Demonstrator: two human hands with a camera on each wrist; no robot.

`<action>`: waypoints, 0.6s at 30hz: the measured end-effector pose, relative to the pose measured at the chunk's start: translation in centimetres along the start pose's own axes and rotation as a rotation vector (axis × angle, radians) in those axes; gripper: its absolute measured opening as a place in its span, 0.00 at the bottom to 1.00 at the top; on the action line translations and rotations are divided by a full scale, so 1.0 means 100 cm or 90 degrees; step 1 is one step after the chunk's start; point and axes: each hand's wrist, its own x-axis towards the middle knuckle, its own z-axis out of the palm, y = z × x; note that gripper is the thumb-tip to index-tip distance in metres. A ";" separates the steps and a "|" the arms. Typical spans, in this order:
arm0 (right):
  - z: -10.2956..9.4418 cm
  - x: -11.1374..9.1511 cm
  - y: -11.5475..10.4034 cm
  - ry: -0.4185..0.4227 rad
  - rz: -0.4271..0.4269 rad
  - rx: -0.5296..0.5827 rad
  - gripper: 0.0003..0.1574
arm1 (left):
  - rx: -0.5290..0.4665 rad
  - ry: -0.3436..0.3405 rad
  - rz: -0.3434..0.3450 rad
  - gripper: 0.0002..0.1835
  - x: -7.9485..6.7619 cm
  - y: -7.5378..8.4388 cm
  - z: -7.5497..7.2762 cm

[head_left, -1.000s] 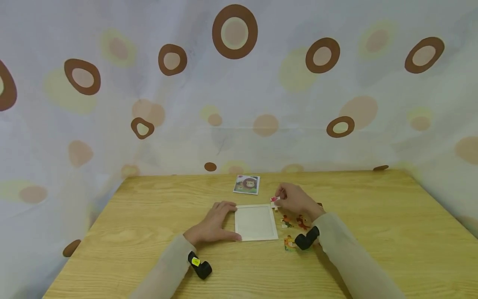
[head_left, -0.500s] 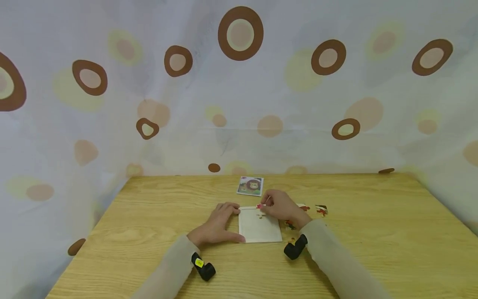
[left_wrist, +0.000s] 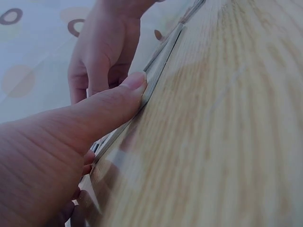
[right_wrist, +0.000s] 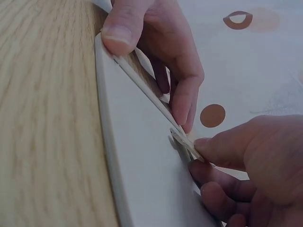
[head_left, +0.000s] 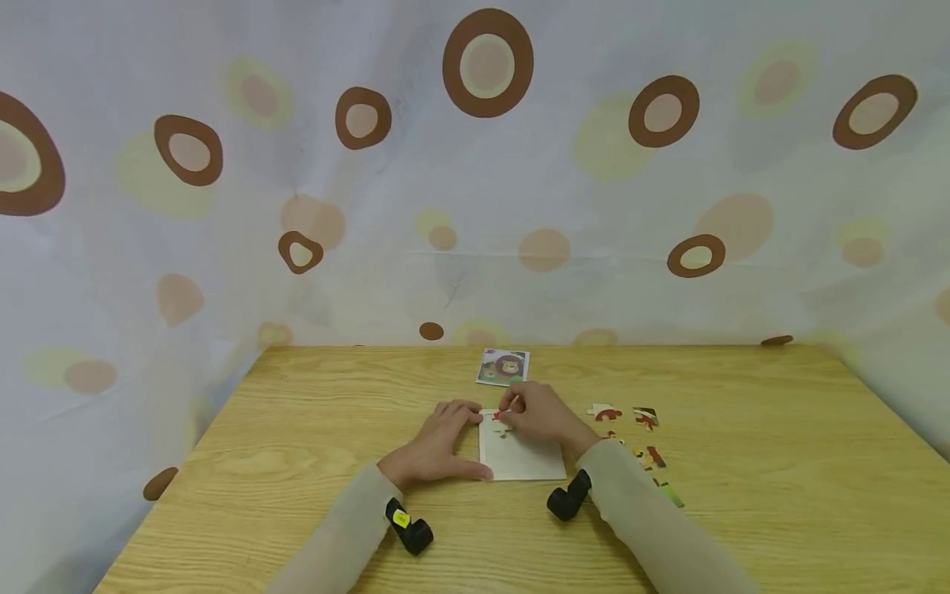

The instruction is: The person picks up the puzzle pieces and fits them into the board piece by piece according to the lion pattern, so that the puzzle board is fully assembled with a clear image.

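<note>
A white puzzle tray [head_left: 523,464] with a raised rim lies flat on the table in the head view. My left hand [head_left: 434,445] holds its left side, thumb at the near corner and fingertips at the far one; the left wrist view shows the thumb [left_wrist: 118,101] on the tray's edge. Between thumb and index finger my right hand [head_left: 542,415] pinches a white puzzle piece [head_left: 501,427] with a pink patch, over the tray's far left corner. In the right wrist view this piece [right_wrist: 184,142] is tilted, close to the inside of the rim.
Several loose puzzle pieces lie right of the tray, among them a red and white one [head_left: 604,413] and a dark one [head_left: 646,417]. A lion picture card [head_left: 502,367] lies behind the tray. A patterned curtain [head_left: 475,206] closes off the table's back edge.
My right hand has carried the puzzle piece leftward from beside the tray to over its far left corner. More loose pieces show at right. The left hand keeps its hold; the view has shifted slightly.
</note>
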 end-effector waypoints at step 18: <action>0.010 0.004 -0.020 0.033 0.072 -0.075 0.04 | 0.012 0.006 0.012 0.40 0.000 0.000 -0.001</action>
